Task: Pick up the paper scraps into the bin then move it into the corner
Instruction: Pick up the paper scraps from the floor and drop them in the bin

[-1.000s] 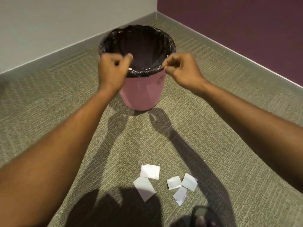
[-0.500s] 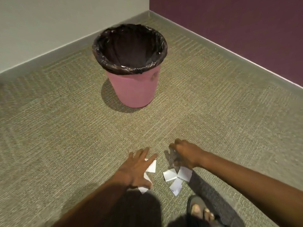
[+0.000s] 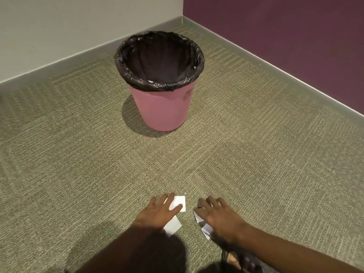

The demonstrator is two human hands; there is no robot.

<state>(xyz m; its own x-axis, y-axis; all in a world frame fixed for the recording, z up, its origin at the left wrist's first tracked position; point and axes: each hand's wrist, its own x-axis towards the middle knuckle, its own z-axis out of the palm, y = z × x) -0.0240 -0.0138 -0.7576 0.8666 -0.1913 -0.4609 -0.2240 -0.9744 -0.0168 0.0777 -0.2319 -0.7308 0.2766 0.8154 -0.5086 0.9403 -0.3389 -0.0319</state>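
Paper scraps (image 3: pixel 178 202) — white, several, laid on the carpet floor (image 3: pixel 78 174) at the near edge of the view. Two are partly covered by the left hand (image 3: pixel 159 210), which is laid flat with fingers straight and nothing grasped. The rest are seen under the right hand (image 3: pixel 219 216), its fingers spread and released over them. Bin (image 3: pixel 163 113) — pink, upright, lined with a black bag (image 3: pixel 157 62), set well apart from both hands.

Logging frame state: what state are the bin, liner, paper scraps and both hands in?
Pink bin: upright, short of the corner.
Black liner: folded over rim, open.
Paper scraps: on the carpet, partly under hands.
Left hand: fingers spread, pressing scraps.
Right hand: touching scraps.
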